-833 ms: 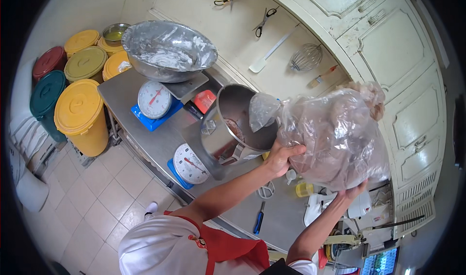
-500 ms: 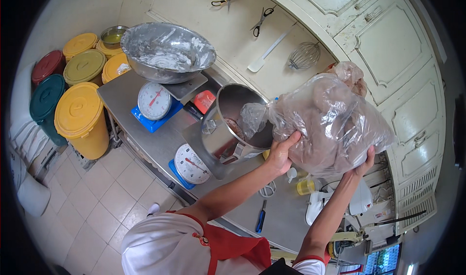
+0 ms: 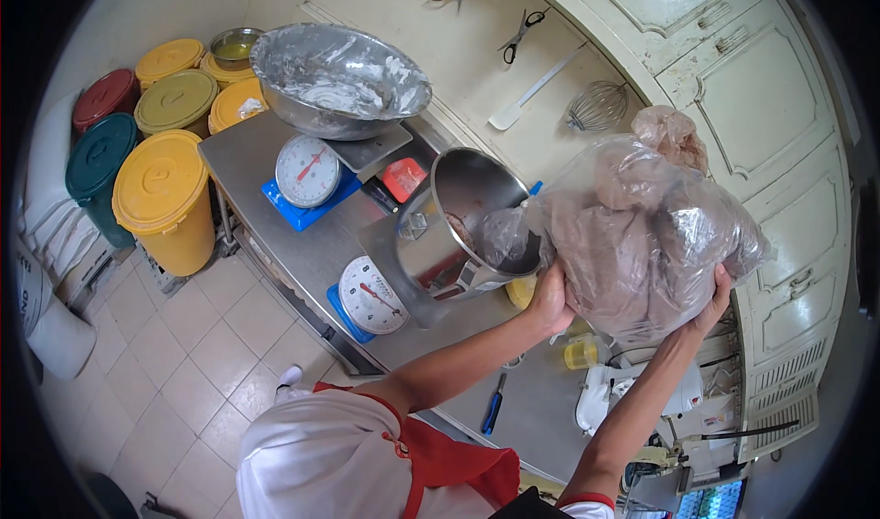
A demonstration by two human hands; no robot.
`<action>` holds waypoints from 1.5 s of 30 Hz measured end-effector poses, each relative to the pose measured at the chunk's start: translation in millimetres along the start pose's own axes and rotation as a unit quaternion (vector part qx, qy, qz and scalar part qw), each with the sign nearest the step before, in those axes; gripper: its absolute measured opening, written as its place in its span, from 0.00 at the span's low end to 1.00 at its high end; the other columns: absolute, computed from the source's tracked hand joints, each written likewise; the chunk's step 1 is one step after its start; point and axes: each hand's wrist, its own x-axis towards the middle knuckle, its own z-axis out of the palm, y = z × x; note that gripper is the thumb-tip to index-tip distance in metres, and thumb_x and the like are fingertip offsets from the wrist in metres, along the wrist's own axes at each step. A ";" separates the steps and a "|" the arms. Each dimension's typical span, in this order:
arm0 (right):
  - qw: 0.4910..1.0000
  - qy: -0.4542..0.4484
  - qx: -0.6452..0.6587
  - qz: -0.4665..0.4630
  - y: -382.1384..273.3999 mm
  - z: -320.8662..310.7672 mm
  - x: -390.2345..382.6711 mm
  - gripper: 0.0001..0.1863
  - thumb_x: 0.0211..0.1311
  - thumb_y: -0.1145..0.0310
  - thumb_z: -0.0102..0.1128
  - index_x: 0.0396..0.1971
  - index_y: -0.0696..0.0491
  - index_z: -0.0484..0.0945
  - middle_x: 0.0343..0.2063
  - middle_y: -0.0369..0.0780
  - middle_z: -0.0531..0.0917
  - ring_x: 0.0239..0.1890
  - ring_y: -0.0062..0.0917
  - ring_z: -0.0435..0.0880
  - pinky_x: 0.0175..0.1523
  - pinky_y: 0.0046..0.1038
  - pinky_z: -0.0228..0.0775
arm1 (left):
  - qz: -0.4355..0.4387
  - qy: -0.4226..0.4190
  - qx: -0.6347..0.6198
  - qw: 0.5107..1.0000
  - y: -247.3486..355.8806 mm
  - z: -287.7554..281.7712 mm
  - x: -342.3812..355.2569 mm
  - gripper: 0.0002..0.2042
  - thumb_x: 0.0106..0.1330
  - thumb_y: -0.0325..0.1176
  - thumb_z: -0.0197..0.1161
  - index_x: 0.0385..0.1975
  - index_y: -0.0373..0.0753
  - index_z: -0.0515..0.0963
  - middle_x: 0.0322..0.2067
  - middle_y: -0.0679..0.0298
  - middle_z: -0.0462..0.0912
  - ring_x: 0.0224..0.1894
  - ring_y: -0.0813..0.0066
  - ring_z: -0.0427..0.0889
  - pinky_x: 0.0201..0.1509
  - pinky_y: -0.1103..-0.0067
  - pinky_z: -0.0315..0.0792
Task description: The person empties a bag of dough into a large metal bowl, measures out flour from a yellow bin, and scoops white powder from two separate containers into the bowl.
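— Steel table (image 3: 302, 244) stood against a cream wall, and what was seen on it?

— Two dial scales were seen: one (image 3: 309, 171) on a blue base, with a big steel bowl (image 3: 339, 77) smeared white set beside and above it, and another (image 3: 368, 295) nearer the table's front edge. A steel mixing pot (image 3: 463, 221) was tilted between them, its mouth turned toward the bag.

— How was the bag held?

— A clear plastic bag (image 3: 642, 226) was raised above the table's right end, just beside the pot's rim. It was gripped from below by both hands: the left hand (image 3: 550, 301) was pressed under its lower left side, fingers curled against the plastic, and the right hand (image 3: 713, 301) was cupped under its lower right corner, fingers spread along the film.

— How did the bag look?

— It was bulging and crumpled, filled with brownish-grey lumps, and knotted at the top. A loose fold of plastic was draped over the pot's rim.

— What else was noted?

— Yellow, green and red lidded bins (image 3: 160, 189) were grouped on the tiled floor at the left. Scissors (image 3: 521, 33), a spatula (image 3: 536, 88) and a whisk (image 3: 596, 107) were hung on the wall.
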 end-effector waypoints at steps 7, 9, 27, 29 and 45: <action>0.999 -0.012 -0.044 -0.022 -6.1 -18.1 21.1 0.24 0.61 0.64 0.56 0.54 0.62 0.70 0.48 0.46 0.80 0.48 0.34 0.81 0.56 0.37 0.73 | -0.021 -0.070 -0.053 0.996 -0.4 3.1 -1.3 0.27 0.69 0.54 0.54 0.62 0.45 0.66 0.59 0.65 0.72 0.62 0.68 0.70 0.67 0.66 0.63; 0.998 -0.014 -0.061 -0.031 -7.2 -20.9 23.3 0.23 0.61 0.64 0.56 0.53 0.61 0.71 0.48 0.45 0.80 0.48 0.34 0.81 0.56 0.37 0.73 | -0.030 -0.063 -0.069 0.995 4.7 11.1 -2.5 0.28 0.68 0.54 0.54 0.63 0.45 0.65 0.60 0.65 0.71 0.63 0.67 0.69 0.67 0.65 0.62; 0.994 -0.008 -0.102 -0.049 -12.3 44.1 14.1 0.16 0.62 0.70 0.56 0.48 0.62 0.75 0.44 0.44 0.82 0.44 0.30 0.82 0.52 0.32 0.75 | -0.017 -0.008 -0.104 0.994 12.9 18.4 2.1 0.38 0.66 0.66 0.48 0.69 0.47 0.53 0.67 0.65 0.61 0.68 0.66 0.61 0.70 0.63 0.58; 0.994 -0.010 -0.097 -0.058 -12.4 50.2 11.8 0.17 0.61 0.73 0.56 0.48 0.65 0.74 0.44 0.44 0.81 0.44 0.29 0.81 0.52 0.29 0.74 | -0.014 0.000 -0.095 0.995 15.6 15.9 5.0 0.38 0.66 0.66 0.47 0.69 0.47 0.53 0.67 0.64 0.60 0.68 0.66 0.61 0.71 0.63 0.58; 0.988 0.008 -0.129 -0.081 -24.2 50.4 7.7 0.14 0.62 0.70 0.57 0.44 0.63 0.77 0.42 0.43 0.82 0.43 0.28 0.82 0.51 0.29 0.76 | -0.033 -0.006 -0.105 0.994 -0.6 13.7 7.9 0.39 0.65 0.68 0.44 0.69 0.48 0.55 0.67 0.65 0.61 0.67 0.66 0.63 0.71 0.64 0.58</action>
